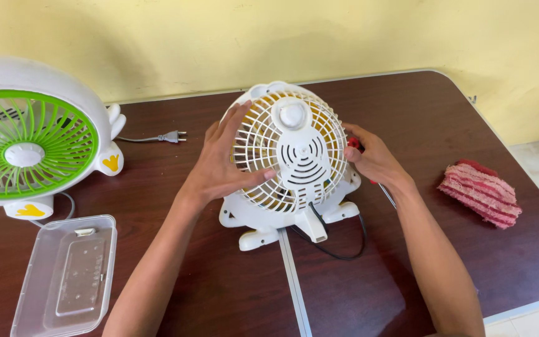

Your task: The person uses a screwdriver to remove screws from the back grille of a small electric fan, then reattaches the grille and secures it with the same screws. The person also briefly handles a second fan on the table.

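A small white table fan (291, 165) stands on the dark brown table (219, 293) with its back grille facing me. My left hand (226, 163) lies flat on the left side of the grille, fingers spread and thumb across the ribs. My right hand (372, 157) is at the fan's right edge, closed around a red-handled tool (354, 143), likely a screwdriver, most of it hidden by the fingers. A thin metal shaft (387, 195) shows below that wrist. The fan's black cord (338, 253) loops on the table behind its feet.
A second white fan with a green grille (29, 140) stands at the far left, its grey cord and plug (171, 136) lying behind it. A clear plastic box (67, 278) sits front left. A pink striped cloth (480, 192) lies at the right. A yellow wall backs the table.
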